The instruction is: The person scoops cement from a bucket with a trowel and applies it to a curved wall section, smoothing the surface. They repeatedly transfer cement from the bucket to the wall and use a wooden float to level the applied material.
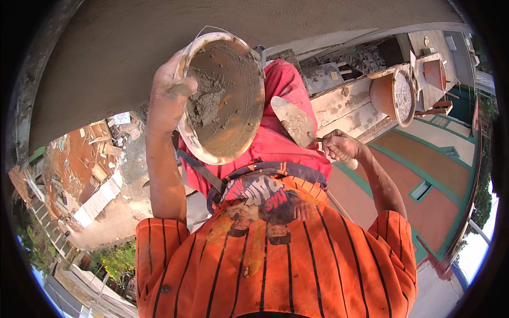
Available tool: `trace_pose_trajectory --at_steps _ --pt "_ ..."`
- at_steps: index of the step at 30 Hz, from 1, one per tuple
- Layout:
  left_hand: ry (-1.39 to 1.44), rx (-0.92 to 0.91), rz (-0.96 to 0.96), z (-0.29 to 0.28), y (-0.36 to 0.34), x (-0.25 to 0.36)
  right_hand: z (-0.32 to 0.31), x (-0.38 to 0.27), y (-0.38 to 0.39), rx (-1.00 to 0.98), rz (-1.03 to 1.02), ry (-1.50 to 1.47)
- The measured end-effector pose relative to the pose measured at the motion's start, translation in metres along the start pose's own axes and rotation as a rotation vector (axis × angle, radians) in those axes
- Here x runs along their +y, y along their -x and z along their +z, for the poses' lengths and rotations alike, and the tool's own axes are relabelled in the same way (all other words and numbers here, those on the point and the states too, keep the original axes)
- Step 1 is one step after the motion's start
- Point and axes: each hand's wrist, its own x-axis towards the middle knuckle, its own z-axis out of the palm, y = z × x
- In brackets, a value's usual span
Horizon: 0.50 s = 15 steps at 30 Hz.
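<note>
My left hand (176,87) grips the rim of a bucket (258,87) on its left side, thumb over the edge. The bucket is tilted so its mouth faces me, with wet grey mortar (208,100) clinging inside, thickest on the left. A thin wire handle (212,27) arches over its far edge. In my right hand (340,147) is the handle of a pointed trowel (293,121); its blade, coated with mortar, points up and left, right of the bucket and above my red trousers (289,79).
A grey plastered wall (122,58) spans the top. To the right, planks (342,108) carry an orange bucket (383,94) of mortar, with another orange bucket (435,74) beyond. Far below on the left lie scrap wood and rubble (98,172). A building with green trim (419,169) stands at right.
</note>
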Motion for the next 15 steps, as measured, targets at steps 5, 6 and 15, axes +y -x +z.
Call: trace_pose_trajectory --at_steps 5,6,15 --pt "0.048 0.006 0.038 -0.003 0.007 -0.003 0.075 -0.110 0.010 0.163 -0.645 0.728" --pt "0.054 -0.015 0.070 0.004 0.008 -0.002 0.090 -0.120 0.005 0.303 -0.702 0.899" --pt "-0.010 -0.049 0.259 0.046 0.006 -0.021 0.143 -0.093 -0.092 0.585 -0.804 1.632"
